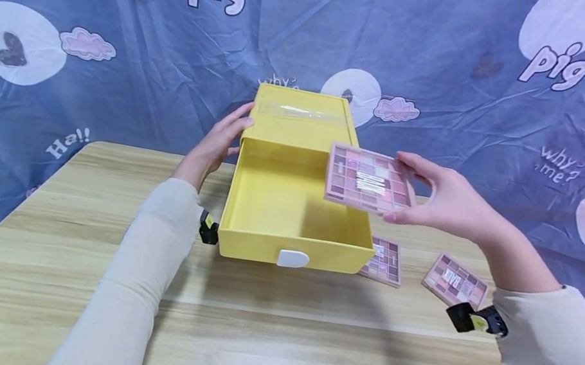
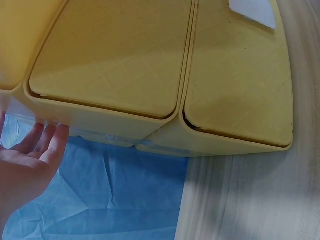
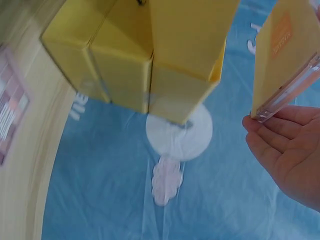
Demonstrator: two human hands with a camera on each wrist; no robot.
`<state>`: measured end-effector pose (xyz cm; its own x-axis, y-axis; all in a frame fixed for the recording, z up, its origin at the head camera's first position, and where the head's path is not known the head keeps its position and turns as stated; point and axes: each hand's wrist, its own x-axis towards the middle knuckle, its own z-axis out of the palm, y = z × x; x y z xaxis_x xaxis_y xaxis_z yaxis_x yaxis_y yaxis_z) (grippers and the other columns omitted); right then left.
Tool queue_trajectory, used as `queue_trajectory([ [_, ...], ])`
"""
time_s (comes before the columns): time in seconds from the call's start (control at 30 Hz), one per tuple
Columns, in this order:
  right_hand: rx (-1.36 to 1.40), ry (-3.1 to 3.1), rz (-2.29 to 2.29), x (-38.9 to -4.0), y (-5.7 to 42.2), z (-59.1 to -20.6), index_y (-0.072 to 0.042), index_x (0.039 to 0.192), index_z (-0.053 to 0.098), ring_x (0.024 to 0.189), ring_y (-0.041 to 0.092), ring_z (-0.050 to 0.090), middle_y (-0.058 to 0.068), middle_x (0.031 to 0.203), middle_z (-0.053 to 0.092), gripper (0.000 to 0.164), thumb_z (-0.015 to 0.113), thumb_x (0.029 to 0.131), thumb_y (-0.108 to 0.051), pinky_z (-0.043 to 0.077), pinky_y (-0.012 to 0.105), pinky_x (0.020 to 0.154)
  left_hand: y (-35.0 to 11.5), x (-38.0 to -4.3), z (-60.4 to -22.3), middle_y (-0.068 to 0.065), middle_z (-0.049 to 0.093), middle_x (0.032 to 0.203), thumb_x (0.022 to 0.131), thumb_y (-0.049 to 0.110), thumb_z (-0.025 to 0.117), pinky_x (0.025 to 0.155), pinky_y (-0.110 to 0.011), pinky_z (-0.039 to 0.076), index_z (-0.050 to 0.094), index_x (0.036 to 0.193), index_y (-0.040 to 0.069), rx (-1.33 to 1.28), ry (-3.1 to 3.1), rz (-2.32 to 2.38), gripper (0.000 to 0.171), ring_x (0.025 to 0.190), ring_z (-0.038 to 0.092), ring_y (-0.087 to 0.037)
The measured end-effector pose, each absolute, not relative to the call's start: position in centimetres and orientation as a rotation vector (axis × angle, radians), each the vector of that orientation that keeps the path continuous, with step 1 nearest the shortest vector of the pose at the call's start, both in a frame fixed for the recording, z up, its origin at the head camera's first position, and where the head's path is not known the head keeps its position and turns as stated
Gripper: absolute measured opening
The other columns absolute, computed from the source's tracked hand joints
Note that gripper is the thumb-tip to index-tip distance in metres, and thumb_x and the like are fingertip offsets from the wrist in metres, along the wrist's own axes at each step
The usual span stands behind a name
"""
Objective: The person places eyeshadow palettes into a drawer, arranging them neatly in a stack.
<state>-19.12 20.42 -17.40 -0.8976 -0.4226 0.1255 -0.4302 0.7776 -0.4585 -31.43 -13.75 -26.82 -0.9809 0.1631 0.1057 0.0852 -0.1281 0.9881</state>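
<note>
A yellow drawer unit (image 1: 299, 128) stands on the table with its top drawer (image 1: 271, 205) pulled out, and no items show inside. My left hand (image 1: 222, 141) rests against the unit's left side, its fingertips (image 2: 59, 137) touching the wall near the top in the left wrist view. In my right hand (image 1: 450, 200) is an eyeshadow palette (image 1: 369, 180), pinched by its right edge between thumb and fingers. It hovers, slightly tilted, over the drawer's right side. The right wrist view shows the palette's plain back (image 3: 282, 47), with my fingers along its edge.
Two more eyeshadow palettes lie on the wooden table (image 1: 268, 354), one (image 1: 386, 264) partly behind the drawer and another (image 1: 456, 281) near my right wrist. A white pull tab (image 1: 293, 259) marks the drawer front. Behind the unit hangs a blue printed cloth (image 1: 171, 70).
</note>
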Motion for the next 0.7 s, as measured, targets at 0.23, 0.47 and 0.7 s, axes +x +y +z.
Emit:
queue_trajectory([
  [0.23, 0.790, -2.940, 0.781, -19.8, 17.8, -18.2, -0.009, 0.134, 0.030, 0.112, 0.021, 0.035, 0.009, 0.127, 0.040, 0.093, 0.077, 0.059, -0.037, 0.029, 0.045, 0.087, -13.7, -31.5, -26.9, -0.002, 0.034, 0.132, 0.083, 0.029, 0.051, 0.091, -0.045, 0.025, 0.033, 0.134, 0.027, 0.290, 2.043, 2.308, 0.054, 0.115, 0.035, -0.018],
  [0.47, 0.824, -2.957, 0.726, -20.3, 15.2, -19.1, -0.009, 0.133, 0.032, 0.113, 0.022, 0.036, 0.008, 0.127, 0.041, 0.097, 0.077, 0.054, -0.044, 0.030, 0.040, 0.089, -13.7, -31.5, -27.0, -0.002, 0.034, 0.133, 0.083, 0.029, 0.051, 0.091, -0.046, 0.025, 0.033, 0.134, 0.027, 0.282, 2.058, 2.311, 0.054, 0.117, 0.033, -0.016],
  [0.7, 0.881, -2.973, 0.619, -20.6, 13.3, -19.7, -0.009, 0.132, 0.034, 0.114, 0.021, 0.036, 0.006, 0.128, 0.040, 0.099, 0.073, 0.053, -0.053, 0.029, 0.037, 0.091, -13.5, -31.6, -27.1, -0.001, 0.034, 0.133, 0.082, 0.028, 0.051, 0.091, -0.047, 0.023, 0.035, 0.133, 0.027, 0.255, 2.067, 2.330, 0.053, 0.118, 0.032, -0.016],
])
